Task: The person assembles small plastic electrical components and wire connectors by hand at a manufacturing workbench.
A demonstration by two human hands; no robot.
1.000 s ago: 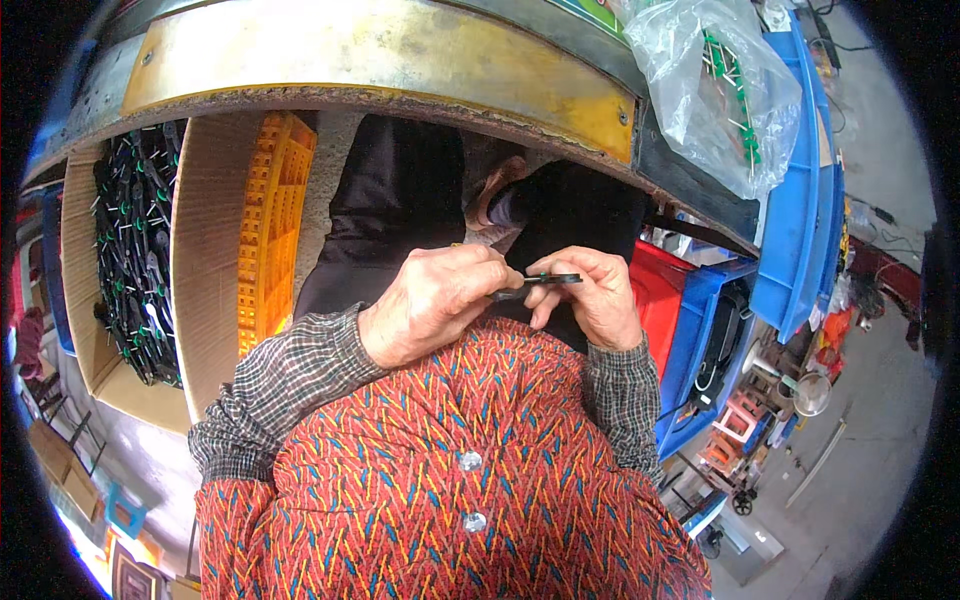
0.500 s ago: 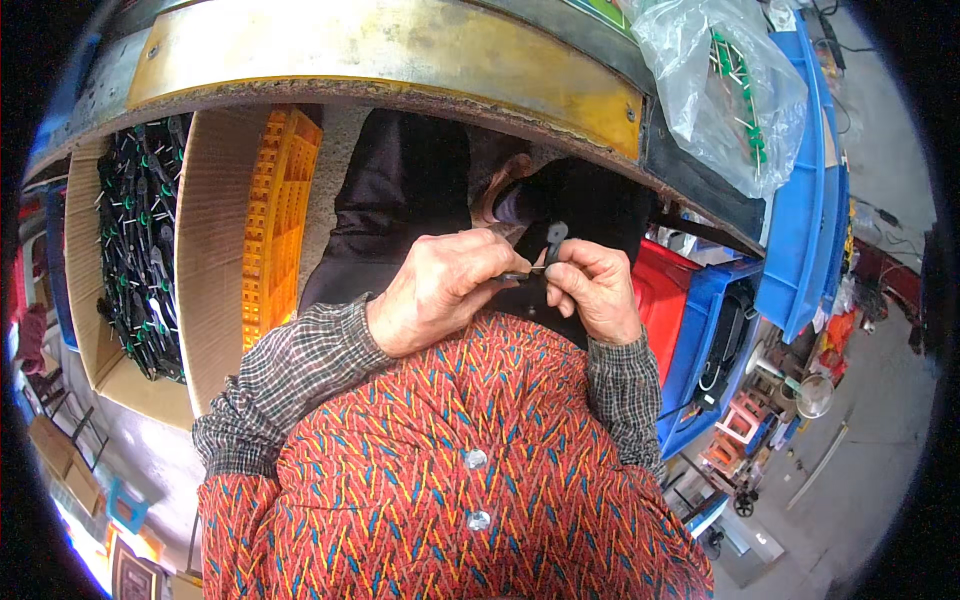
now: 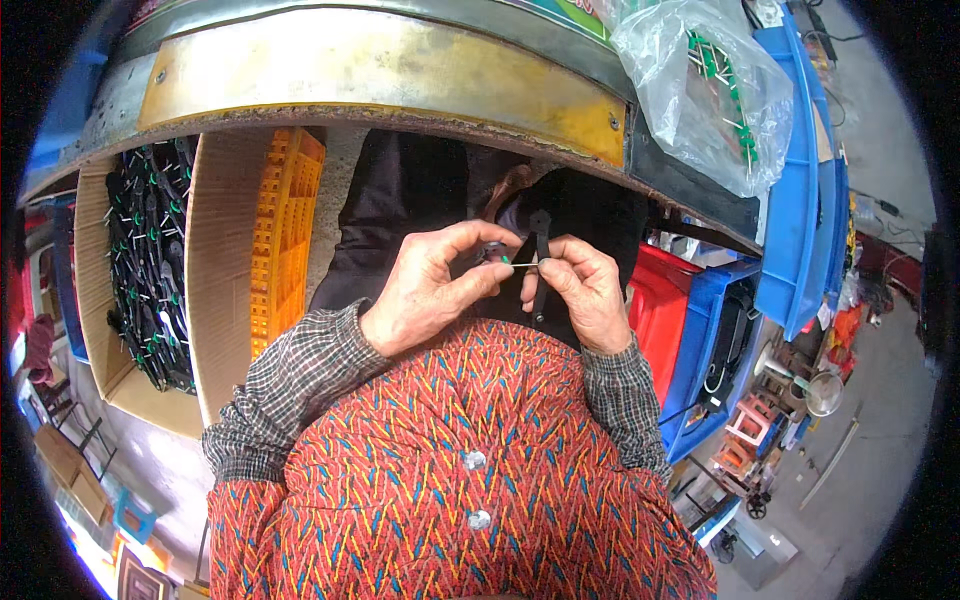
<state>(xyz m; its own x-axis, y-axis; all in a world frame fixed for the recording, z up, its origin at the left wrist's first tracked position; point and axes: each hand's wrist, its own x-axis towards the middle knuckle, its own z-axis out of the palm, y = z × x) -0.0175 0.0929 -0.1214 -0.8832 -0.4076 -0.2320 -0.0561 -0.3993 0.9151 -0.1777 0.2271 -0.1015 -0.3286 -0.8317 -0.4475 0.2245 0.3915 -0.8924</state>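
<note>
In front of my lap, my left hand (image 3: 425, 285) pinches a small green piece with a thin pale pin (image 3: 524, 265) between thumb and fingertips. The pin points right, its far end meeting the black part at my right hand. My right hand (image 3: 590, 290) grips this long, narrow black part (image 3: 541, 226), which stands nearly upright with a broader rounded top. Thumb and fingers hide its middle. Dark trousers behind make its outline hard to read.
A cardboard box (image 3: 235, 235) at left holds many black parts with green pieces and pins. Beside it stands an orange plastic crate (image 3: 285, 230). The table edge (image 3: 390, 75) crosses ahead. A clear bag (image 3: 665, 90) holds green pieces, next to blue bins (image 3: 790, 200); a red container (image 3: 660, 305) sits right.
The black part in my right hand has turned and now shows as a long upright strip. My left fingers have shifted, bringing the green piece and pin into sight.
</note>
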